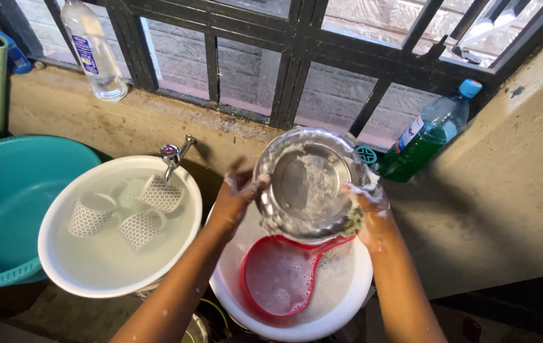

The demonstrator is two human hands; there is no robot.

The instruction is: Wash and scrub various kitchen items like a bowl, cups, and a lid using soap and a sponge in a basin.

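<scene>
steel bowl (306, 184) tilted between both hands, over white basin (347, 298) | left hand (236, 197) grips rim | right hand (366, 213) presses sponge (352, 219) (soapy)

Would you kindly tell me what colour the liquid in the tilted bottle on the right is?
Green liquid, seen in the head view.

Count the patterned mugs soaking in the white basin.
3, all lying in the water of the left white basin: one mug at left, one in the middle, one under the tap. None looks hidden.
</scene>
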